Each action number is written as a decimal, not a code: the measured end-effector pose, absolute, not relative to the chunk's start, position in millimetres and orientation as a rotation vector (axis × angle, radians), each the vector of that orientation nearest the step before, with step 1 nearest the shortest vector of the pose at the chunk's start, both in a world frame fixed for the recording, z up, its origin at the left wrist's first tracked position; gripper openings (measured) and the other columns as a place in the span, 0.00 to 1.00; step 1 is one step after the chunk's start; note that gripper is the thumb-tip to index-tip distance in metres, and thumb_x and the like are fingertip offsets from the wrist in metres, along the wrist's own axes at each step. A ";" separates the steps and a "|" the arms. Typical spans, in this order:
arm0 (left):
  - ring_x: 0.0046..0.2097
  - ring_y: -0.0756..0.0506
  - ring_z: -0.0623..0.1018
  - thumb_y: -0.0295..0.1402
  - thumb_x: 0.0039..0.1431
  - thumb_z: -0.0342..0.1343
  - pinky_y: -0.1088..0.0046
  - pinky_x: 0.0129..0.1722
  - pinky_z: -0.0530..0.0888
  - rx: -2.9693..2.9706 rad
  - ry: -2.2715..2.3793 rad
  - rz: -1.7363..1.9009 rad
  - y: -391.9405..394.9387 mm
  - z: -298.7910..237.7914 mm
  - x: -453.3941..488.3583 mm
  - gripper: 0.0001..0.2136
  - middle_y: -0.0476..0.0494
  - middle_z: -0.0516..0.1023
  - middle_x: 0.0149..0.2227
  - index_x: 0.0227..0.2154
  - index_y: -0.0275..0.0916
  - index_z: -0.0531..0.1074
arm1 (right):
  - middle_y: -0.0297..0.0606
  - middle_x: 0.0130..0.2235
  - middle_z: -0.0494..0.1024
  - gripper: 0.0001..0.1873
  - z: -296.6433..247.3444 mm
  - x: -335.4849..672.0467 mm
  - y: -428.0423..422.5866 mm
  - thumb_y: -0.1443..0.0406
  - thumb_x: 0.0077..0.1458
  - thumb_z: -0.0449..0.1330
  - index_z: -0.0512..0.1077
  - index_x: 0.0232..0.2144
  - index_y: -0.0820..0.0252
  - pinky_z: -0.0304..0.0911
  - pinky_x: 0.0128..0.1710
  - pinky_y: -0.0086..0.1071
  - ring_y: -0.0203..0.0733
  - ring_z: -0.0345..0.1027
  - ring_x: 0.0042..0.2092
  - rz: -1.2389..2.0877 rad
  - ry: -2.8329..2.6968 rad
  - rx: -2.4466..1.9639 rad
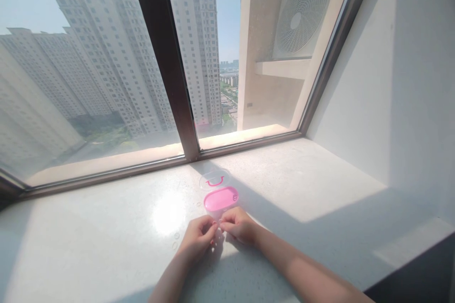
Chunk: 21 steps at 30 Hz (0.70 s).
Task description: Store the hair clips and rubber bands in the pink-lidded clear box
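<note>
Over the white windowsill, my left hand [199,237] and my right hand [239,225] meet with thumbs and fingers pinched together. Whatever lies between the fingertips is too small to make out. Just beyond them stands a pink oval container [221,200], with a small dark mark at its right end. A clear oval lid [205,181] with a curved pink handle [215,182] lies behind the container. To the left of my hands are small pale rings: one ring [198,204] by the container, another ring [177,236] and a third ring [174,245] nearer my left wrist.
The windowsill [106,232] runs up to a dark window frame [192,149] at the back. A white wall [362,94] closes off the right side. Strong sun glare falls left of the container. Outside are tall buildings [117,47] and an air-conditioner unit [302,14].
</note>
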<state>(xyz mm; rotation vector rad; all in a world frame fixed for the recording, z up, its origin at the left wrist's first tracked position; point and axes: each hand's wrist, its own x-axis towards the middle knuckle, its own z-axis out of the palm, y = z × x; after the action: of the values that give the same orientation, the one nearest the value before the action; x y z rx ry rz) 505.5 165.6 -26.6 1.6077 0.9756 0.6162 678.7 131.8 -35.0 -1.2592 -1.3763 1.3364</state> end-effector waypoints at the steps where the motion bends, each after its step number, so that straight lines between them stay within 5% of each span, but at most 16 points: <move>1: 0.21 0.50 0.72 0.37 0.54 0.56 0.78 0.19 0.66 1.614 0.974 0.621 165.9 -27.5 505.4 0.10 0.46 0.74 0.21 0.25 0.35 0.71 | 0.29 0.16 0.65 0.08 -35.2 678.3 131.2 0.68 0.46 0.58 0.69 0.17 0.64 0.49 0.19 0.24 0.30 0.56 0.19 1.335 -1.369 -1.258; 13: 0.21 0.51 0.72 0.36 0.56 0.54 0.78 0.19 0.67 1.679 0.981 0.633 166.9 -35.1 503.6 0.10 0.45 0.74 0.21 0.26 0.35 0.71 | 0.29 0.14 0.64 0.10 -38.4 675.7 130.3 0.69 0.50 0.53 0.72 0.22 0.63 0.49 0.16 0.24 0.31 0.56 0.16 1.293 -1.361 -1.259; 21: 0.22 0.49 0.74 0.36 0.56 0.53 0.78 0.21 0.68 1.753 1.001 0.594 165.3 -32.2 501.4 0.11 0.44 0.76 0.21 0.27 0.34 0.76 | 0.33 0.23 0.73 0.11 -35.1 675.0 126.1 0.71 0.53 0.54 0.71 0.21 0.62 0.56 0.27 0.26 0.34 0.65 0.27 0.960 -1.705 -1.233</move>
<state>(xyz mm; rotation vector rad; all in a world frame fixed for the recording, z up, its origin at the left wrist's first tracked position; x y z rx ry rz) 501.4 165.3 -32.2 1.7532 1.0015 0.5936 675.0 126.1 -35.1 -1.2334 -1.7048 0.9600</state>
